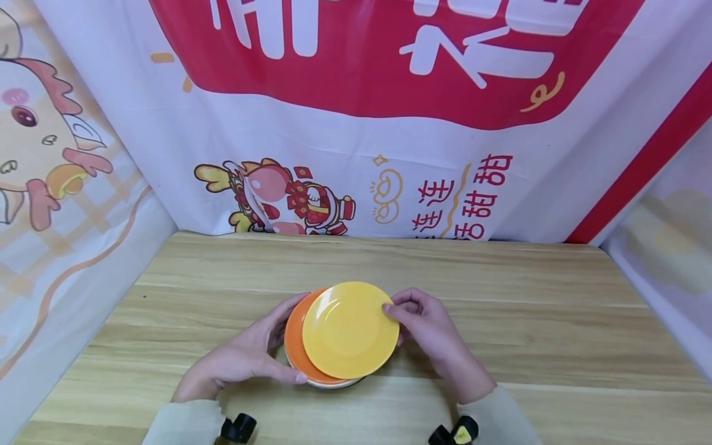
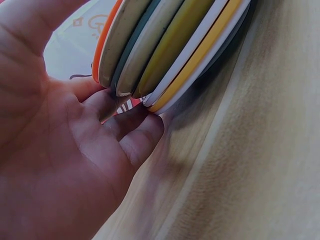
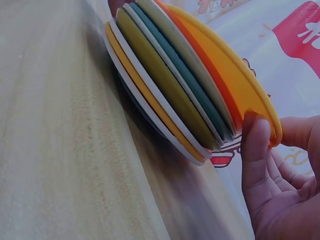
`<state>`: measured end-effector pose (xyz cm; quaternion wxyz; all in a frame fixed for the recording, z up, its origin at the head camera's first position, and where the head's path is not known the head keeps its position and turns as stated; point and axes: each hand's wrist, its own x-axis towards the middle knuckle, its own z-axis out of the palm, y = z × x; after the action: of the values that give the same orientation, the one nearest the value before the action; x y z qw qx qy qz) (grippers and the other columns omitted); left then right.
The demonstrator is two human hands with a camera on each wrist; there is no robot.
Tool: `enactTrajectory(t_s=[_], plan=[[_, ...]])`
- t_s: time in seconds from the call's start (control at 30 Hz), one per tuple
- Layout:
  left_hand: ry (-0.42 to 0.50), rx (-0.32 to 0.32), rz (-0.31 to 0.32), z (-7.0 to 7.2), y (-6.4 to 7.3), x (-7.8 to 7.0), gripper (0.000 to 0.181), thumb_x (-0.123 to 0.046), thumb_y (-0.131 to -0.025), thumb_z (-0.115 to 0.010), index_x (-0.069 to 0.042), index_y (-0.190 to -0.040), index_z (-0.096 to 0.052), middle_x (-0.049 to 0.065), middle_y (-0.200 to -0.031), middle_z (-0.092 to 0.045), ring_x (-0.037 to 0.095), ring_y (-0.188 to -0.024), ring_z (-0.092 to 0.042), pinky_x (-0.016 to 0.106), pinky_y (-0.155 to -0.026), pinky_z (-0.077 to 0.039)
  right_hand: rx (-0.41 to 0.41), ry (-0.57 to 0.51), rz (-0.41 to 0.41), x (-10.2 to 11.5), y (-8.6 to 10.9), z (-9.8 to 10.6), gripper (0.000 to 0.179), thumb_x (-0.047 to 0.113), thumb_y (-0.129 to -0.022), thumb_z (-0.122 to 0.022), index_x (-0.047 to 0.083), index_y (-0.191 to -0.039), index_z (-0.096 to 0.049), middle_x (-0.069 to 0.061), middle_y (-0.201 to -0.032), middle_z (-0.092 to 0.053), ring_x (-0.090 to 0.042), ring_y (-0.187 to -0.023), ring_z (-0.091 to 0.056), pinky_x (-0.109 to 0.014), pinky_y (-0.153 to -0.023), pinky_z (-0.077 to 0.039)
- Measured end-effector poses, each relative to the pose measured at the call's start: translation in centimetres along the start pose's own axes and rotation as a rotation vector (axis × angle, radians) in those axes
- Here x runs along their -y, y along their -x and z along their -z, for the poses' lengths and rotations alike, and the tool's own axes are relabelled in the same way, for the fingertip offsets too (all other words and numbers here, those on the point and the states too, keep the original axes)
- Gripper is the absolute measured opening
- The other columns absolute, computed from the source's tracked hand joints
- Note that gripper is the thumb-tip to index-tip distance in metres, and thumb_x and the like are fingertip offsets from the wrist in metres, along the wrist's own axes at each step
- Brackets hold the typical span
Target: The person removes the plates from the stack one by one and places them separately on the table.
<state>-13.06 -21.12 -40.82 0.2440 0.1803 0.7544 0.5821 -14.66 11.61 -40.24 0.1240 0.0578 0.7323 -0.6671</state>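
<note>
A yellow plate (image 1: 351,330) lies tilted over a stack of plates, its right rim pinched between the thumb and fingers of my right hand (image 1: 431,327). In the right wrist view, that yellow plate (image 3: 232,70) is raised at the held side, while its other side stays close to the stack. Directly beneath it is an orange plate (image 1: 295,340), showing at the left. Several plates (image 2: 162,45) in cream, green, olive, white and yellow make up the rest of the stack. My left hand (image 1: 250,352) holds the stack's left side, thumb at the near rim and fingers curled behind.
The stack stands on a wood-grain table (image 1: 528,321) near its front. Behind the table hangs a printed red and white cloth (image 1: 356,136), with another patterned cloth (image 1: 72,247) along the left side. Black devices (image 1: 239,428) sit at both wrists.
</note>
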Motion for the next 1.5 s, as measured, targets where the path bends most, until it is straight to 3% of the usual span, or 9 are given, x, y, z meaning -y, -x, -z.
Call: enactTrajectory(t_s=[0.33,0.57,0.73,1.5], plan=[[-0.019,-0.013,0.004,0.0,0.0,0.0,0.116,-0.019,-0.077,-0.098,-0.034,-0.168,-0.027,-0.007,-0.171,-0.039,0.027,-0.16,-0.034,0.061,-0.133,-0.024,0.001,-0.011,0.0,0.3,0.0,0.4,0.03,0.023,-0.1,-0.077,0.002,-0.121,-0.068,-0.01,-0.102,-0.073,-0.018,-0.081,-0.071,-0.03,-0.072,-0.066],[0.004,-0.008,0.044,0.1,-0.1,0.1,0.115,-0.018,-0.079,-0.097,-0.037,-0.168,-0.026,-0.007,-0.173,-0.036,0.026,-0.162,-0.029,0.061,-0.137,-0.02,-0.02,0.001,-0.004,0.4,-0.2,0.5,0.03,0.025,-0.101,-0.077,0.005,-0.122,-0.069,-0.011,-0.106,-0.073,-0.02,-0.087,-0.072,-0.03,-0.078,-0.067],[0.013,0.003,0.03,0.2,-0.1,0.0,0.114,-0.017,-0.08,-0.096,-0.034,-0.169,-0.026,-0.003,-0.174,-0.035,0.03,-0.162,-0.029,0.064,-0.136,-0.018,-0.03,-0.013,-0.002,0.4,-0.4,0.7,0.032,0.026,-0.1,-0.077,0.005,-0.123,-0.068,-0.011,-0.108,-0.077,-0.021,-0.088,-0.072,-0.031,-0.078,-0.066],[0.025,0.005,0.047,0.1,0.0,0.0,0.113,-0.016,-0.082,-0.094,-0.032,-0.17,-0.025,0.001,-0.175,-0.033,0.033,-0.161,-0.029,0.065,-0.135,-0.023,-0.074,-0.275,-0.029,0.2,-1.2,2.3,0.044,0.018,-0.105,-0.071,-0.001,-0.141,-0.054,-0.006,-0.12,-0.079,-0.015,-0.098,-0.077,-0.027,-0.09,-0.067]])
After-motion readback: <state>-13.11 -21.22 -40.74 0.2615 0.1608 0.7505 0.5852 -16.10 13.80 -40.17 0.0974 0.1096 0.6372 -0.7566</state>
